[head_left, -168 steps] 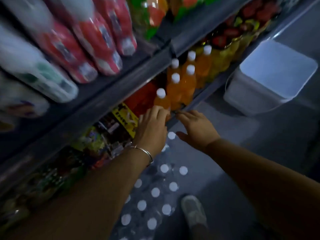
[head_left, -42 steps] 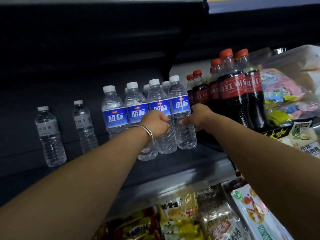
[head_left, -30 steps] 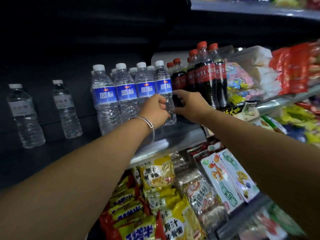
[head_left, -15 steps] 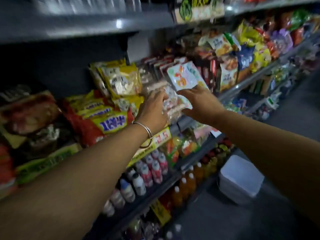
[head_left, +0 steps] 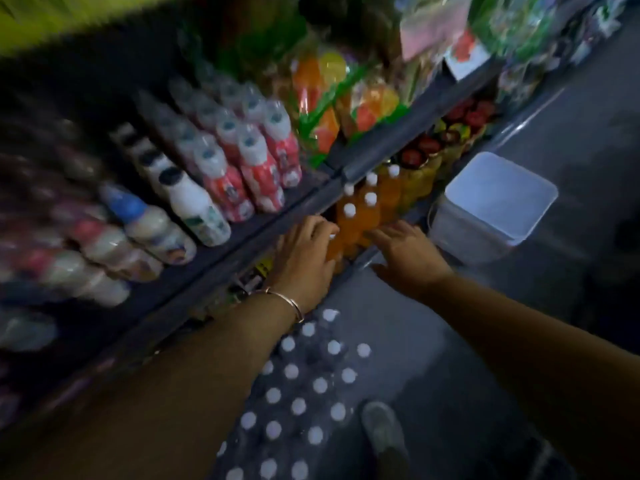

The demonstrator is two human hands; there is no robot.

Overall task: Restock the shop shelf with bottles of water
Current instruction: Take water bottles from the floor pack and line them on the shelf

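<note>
Far left of our fingers, blurred: milky drink bottles (head_left: 159,230) with blue and dark caps, standing on the dark shelf (head_left: 242,233).

Left of our fingers, higher up: red-labelled bottles (head_left: 256,168) with pale caps, ranked in rows on the same shelf.

Our left hand (head_left: 304,261): bare, a thin bangle (head_left: 291,303) at the wrist, fingers (head_left: 322,226) loosely spread and gripping nothing, their tips against the side of an orange drink bottle.

Below and just behind our left hand, on the floor (head_left: 433,341): the water bottles (head_left: 304,386), a close-packed block seen from above as rows of white caps. None of them is in either hand; we cannot tell whether wrap still binds them.

Between our two hands: orange drink bottles (head_left: 360,216) with white caps, on the lowest shelf level.

Above our fingers: bright green-and-orange packets (head_left: 329,109) on the upper shelf, blurred.

Our right hand (head_left: 408,258): palm down, fingers (head_left: 384,235) straight and open, holding nothing, tips at the shelf edge beside the orange drink bottles.

Near our right wrist, lower down: one pale shoe (head_left: 381,431) on the floor, just beside the water bottles.

Right of our fingers: yellow bottles with red caps (head_left: 422,157), and further right a pale lidded tub (head_left: 491,206) on the floor against the shelf foot.
</note>
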